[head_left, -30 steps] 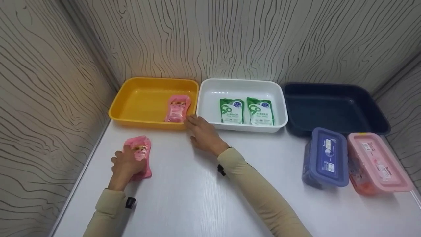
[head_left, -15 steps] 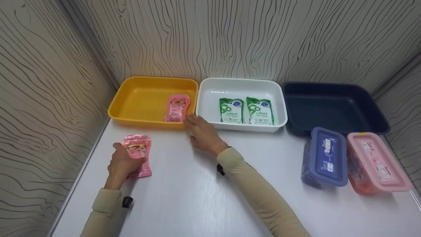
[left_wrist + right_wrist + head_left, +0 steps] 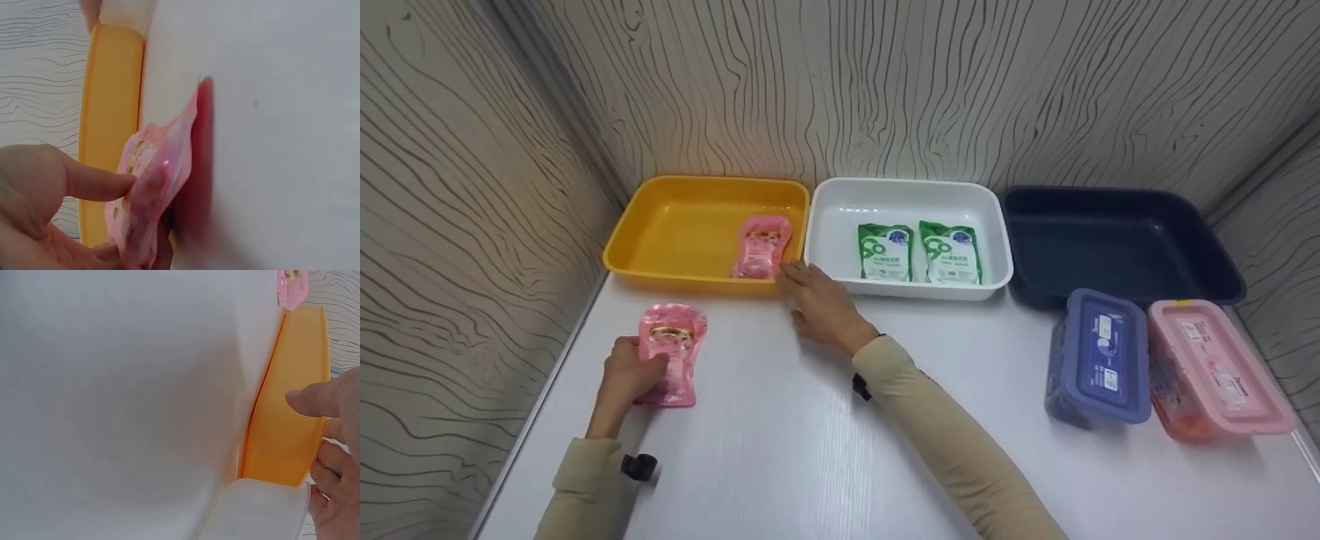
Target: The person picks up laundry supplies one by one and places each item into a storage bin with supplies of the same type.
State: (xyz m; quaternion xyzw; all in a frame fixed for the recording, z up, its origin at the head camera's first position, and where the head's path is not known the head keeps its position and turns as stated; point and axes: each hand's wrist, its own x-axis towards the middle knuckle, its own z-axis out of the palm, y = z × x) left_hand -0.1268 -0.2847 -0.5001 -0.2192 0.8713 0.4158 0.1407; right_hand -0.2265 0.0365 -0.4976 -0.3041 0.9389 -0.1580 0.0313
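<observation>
My left hand (image 3: 626, 375) grips a pink soft refill pouch (image 3: 673, 341) by its left side, thumb on the printed face and fingers underneath. In the left wrist view the pouch (image 3: 160, 174) is tilted, one edge close over the table with its shadow beside it. My right hand (image 3: 826, 307) rests at the front rim of the yellow tray (image 3: 690, 283), by its corner with the white tray (image 3: 937, 291). Its fingers lie over the rim and the thumb (image 3: 312, 400) stands apart in front. A similar pink pouch (image 3: 763, 247) lies inside the yellow tray, at the right.
Two green and white pouches (image 3: 885, 253) lie in the white tray. Right of it stands a dark blue tray (image 3: 1117, 251). A blue-lidded box (image 3: 1106, 356) and a pink-lidded box (image 3: 1222, 367) stand at the right. Patterned walls (image 3: 900, 90) close off the back and sides.
The left hand has shifted from over the pink pouch to its left side and taken hold of it, with its fingers now beneath. The right hand has stayed at the tray rim.
</observation>
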